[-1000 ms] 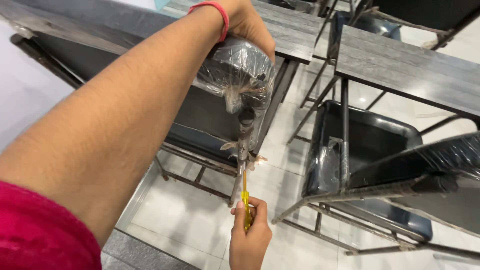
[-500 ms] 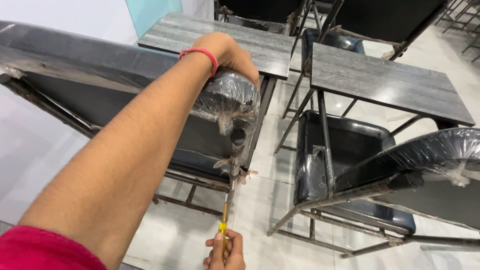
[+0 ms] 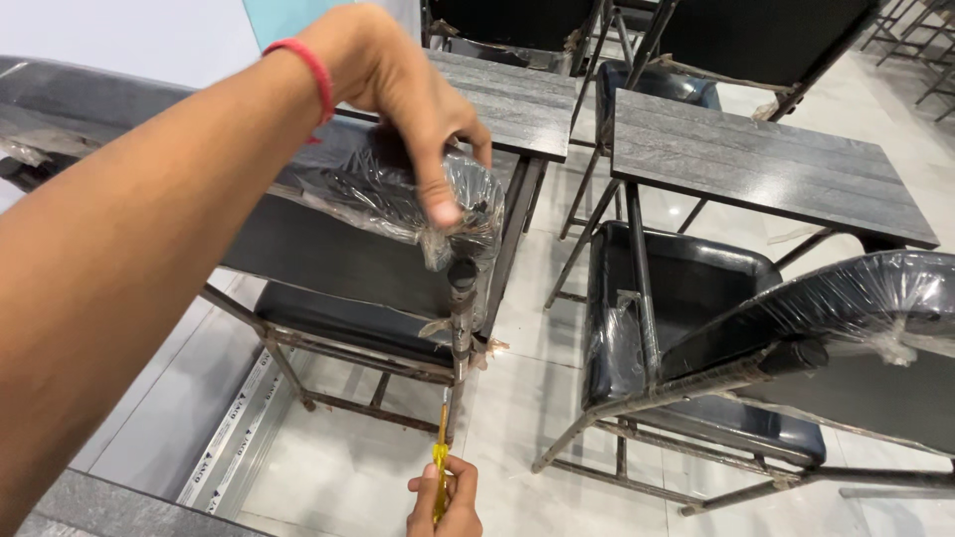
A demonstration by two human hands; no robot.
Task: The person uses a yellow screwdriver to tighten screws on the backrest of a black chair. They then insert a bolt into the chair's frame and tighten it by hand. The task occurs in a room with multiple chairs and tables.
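- Since half a second ago the head view has drawn closer and swung left: the left hand (image 3: 418,109) now shows its fingers curled over the plastic-wrapped corner of the chair back (image 3: 438,204), and the right hand (image 3: 445,502) sits a little higher at the bottom edge.
- Head view: the left hand grips that wrapped corner from above, thumb pressed on the plastic, a red band (image 3: 310,70) round the wrist.
- The right hand is closed round the yellow handle of a screwdriver (image 3: 440,452).
- Its long axis runs nearly upright, handle low, tip pointing up at the chair's rusty metal frame (image 3: 460,343) just below the seat.
- A grey tabletop (image 3: 756,164) stands to the right, with another wrapped chair (image 3: 856,308) near it.
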